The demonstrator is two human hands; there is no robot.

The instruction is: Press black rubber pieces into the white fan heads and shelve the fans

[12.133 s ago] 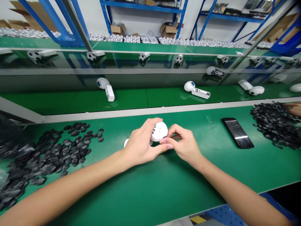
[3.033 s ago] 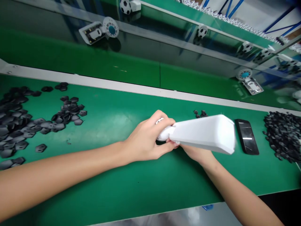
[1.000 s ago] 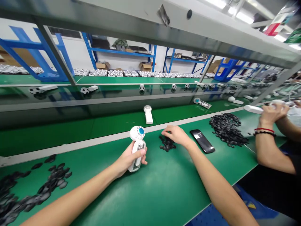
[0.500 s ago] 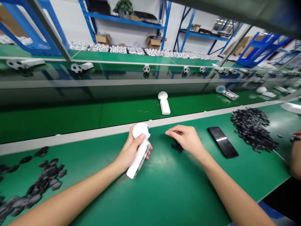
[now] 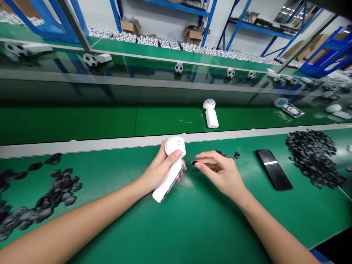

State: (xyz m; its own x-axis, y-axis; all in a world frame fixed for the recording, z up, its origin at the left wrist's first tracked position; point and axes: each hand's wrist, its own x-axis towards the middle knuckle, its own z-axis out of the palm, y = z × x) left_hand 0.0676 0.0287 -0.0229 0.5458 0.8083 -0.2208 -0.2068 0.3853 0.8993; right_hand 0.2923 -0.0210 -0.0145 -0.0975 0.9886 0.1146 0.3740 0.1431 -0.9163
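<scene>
My left hand [image 5: 162,167] is wrapped round a white handheld device [image 5: 168,180] with a round head, its thumb on the neck. The handle slants down to the left, and a thin open edge shows along its right side. Just to the right, my right hand [image 5: 217,170] pinches a small black piece [image 5: 194,163] between thumb and fingertips, apart from the device. Behind that hand a few small black pieces [image 5: 237,155] lie on the green worktop [image 5: 176,227].
Black pieces lie in a heap [image 5: 313,156] at the right and in a looser group [image 5: 62,187] at the left. A black phone-like object [image 5: 273,169] rests near the heap. Another white device [image 5: 211,114] lies on the green belt [image 5: 165,119] beyond the pale rail [image 5: 121,143].
The camera view has shifted. My right hand has come away from the small black pieces, and a black piece now shows at its fingertips. My left hand still holds the white device.
</scene>
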